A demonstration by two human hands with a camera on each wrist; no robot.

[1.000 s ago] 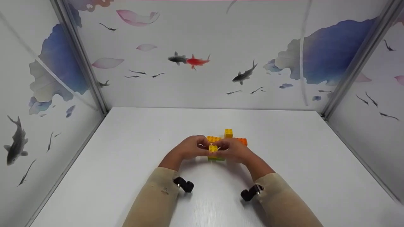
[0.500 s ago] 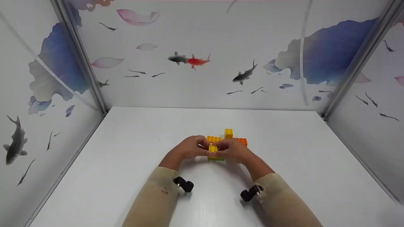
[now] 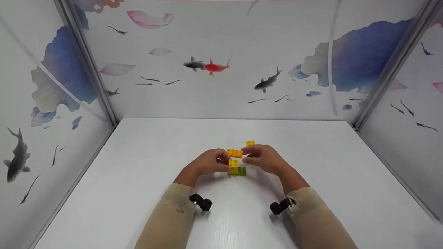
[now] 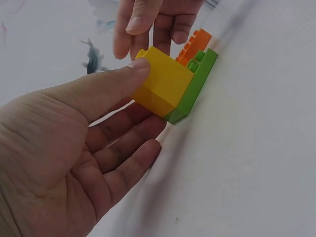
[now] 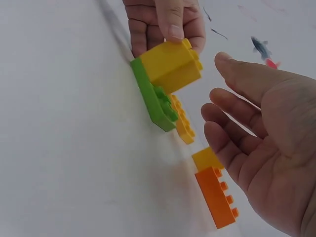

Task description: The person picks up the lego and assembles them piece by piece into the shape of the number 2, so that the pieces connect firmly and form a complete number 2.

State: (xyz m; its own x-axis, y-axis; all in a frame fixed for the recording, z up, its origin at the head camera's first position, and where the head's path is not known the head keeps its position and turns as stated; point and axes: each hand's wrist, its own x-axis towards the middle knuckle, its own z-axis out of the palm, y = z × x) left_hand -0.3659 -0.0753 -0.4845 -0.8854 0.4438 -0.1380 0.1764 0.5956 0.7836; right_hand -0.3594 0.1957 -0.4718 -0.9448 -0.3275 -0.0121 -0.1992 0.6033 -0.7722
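My left hand (image 3: 209,162) pinches a tall yellow toy brick (image 4: 165,79), its thumb against one face and fingers on the far side. That yellow brick stands on one end of a flat green brick (image 5: 154,101), whose studs show at the other end. To the right, my right hand (image 3: 264,159) is apart from this stack, fingers loosely bent and holding nothing. Close by its fingers in the right wrist view are an orange brick (image 5: 216,198) and a second yellow brick (image 5: 207,159). From the head, the right hand covers the orange brick.
Behind the stack lies a flat yellow-orange brick (image 3: 234,153) with studs up. The white table (image 3: 166,141) is bounded by white panels with painted fish and petals. Metal posts (image 3: 90,65) stand at the corners.
My right hand has let go of the yellow brick and moved right, towards the orange brick, uncovering the green studs. The left hand has stayed in place.
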